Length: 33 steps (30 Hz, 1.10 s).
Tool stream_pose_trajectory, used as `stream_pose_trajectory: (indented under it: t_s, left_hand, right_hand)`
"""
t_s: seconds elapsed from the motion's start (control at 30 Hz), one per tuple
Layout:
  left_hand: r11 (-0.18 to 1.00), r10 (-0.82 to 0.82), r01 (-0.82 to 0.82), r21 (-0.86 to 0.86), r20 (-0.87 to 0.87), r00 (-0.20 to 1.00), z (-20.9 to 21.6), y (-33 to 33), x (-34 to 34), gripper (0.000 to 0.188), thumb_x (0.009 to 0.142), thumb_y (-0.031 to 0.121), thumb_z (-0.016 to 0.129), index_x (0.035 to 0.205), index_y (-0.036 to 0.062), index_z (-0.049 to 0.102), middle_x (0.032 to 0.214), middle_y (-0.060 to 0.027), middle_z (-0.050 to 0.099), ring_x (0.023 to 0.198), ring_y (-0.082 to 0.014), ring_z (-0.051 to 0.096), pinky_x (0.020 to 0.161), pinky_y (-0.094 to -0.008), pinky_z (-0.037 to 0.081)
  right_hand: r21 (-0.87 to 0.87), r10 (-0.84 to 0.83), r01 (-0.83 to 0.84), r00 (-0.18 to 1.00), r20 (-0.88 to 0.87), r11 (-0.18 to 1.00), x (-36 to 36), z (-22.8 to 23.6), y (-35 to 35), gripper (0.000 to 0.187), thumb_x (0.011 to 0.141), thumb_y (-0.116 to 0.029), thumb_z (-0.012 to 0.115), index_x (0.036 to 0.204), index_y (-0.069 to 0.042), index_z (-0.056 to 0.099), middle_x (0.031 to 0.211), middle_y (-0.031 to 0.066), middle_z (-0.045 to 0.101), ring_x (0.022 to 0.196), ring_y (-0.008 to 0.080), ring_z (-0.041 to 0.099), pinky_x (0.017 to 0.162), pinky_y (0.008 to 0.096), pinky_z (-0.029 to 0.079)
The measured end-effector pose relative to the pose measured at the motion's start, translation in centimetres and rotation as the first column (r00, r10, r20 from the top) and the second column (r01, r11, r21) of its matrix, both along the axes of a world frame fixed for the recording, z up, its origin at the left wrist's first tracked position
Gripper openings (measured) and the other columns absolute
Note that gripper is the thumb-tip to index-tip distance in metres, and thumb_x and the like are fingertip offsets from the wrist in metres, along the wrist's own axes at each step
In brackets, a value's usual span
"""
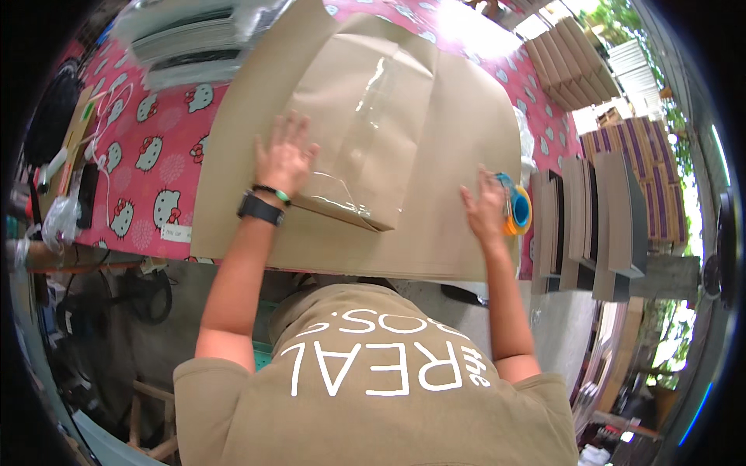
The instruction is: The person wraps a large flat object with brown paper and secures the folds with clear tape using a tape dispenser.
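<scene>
Brown parcel (342,132), left grip (282,165) at edge

Left forearm (242,268), bare, reaches forward from the elbow, slanting inward. Left hand (284,165) palm down, fingers extended and fanned, thumb out toward the right. Right forearm (505,299), also bare, reaches forward and leans slightly inward. Right hand (487,210) back upward, fingers pointing forward, one digit angled off leftward; degree of closure unclear from this angle. Hands well apart.
</scene>
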<state>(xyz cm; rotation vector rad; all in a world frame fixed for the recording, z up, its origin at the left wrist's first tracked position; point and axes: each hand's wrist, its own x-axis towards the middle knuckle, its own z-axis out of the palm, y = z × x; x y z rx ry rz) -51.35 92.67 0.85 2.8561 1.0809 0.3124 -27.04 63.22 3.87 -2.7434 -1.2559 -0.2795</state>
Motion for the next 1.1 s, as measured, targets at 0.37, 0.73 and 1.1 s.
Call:
stream_pose_trajectory:
  t_s: [0.37, 0.73, 1.1]
  left_hand:
    - [0.798, 0.213, 0.034, -0.601, 0.335, 0.918, -2.6, 6.9, -1.4, 0.084, 0.082, 0.061, 0.046, 0.129, -0.0084, 0.035, 0.127, -0.0293, 0.043, 0.119, -0.0359, 0.043, 0.1, -0.0371, 0.032]
    - [0.664, 0.255, -0.066, -0.745, 0.143, 0.956, -1.2, 6.9, -1.5, 0.093, 0.078, 0.063, 0.051, 0.126, -0.0152, 0.034, 0.128, -0.0273, 0.044, 0.121, -0.0311, 0.042, 0.101, -0.0336, 0.031]
    - [0.123, 0.31, 0.407, -0.905, 0.425, 0.851, 1.3, -17.7, -2.3, 0.134, 0.066, 0.046, 0.075, 0.127, -0.0082, -0.031, 0.143, -0.0245, 0.0, 0.134, -0.0283, 0.005, 0.109, -0.0366, 0.007]
  right_hand:
    - [0.506, 0.364, 0.287, 0.427, -0.828, 0.814, -9.0, -4.6, 7.5, 0.064, 0.093, -0.036, 0.044, 0.138, 0.002, 0.017, 0.131, 0.0199, 0.035, 0.118, 0.0288, 0.036, 0.098, 0.0394, 0.028]
    - [0.568, 0.471, 0.183, 0.389, -0.791, 0.803, -6.6, -4.9, 5.7, 0.083, 0.074, -0.021, 0.072, 0.135, 0.002, 0.021, 0.106, 0.0172, 0.048, 0.084, 0.0225, 0.057, 0.07, 0.0323, 0.051]
    - [0.106, 0.208, -0.299, 0.334, -0.919, 0.948, 8.0, 0.5, 8.5, 0.065, 0.081, -0.024, 0.063, 0.135, -0.004, 0.034, 0.122, 0.0159, 0.05, 0.115, 0.0227, 0.044, 0.094, 0.0334, 0.038]
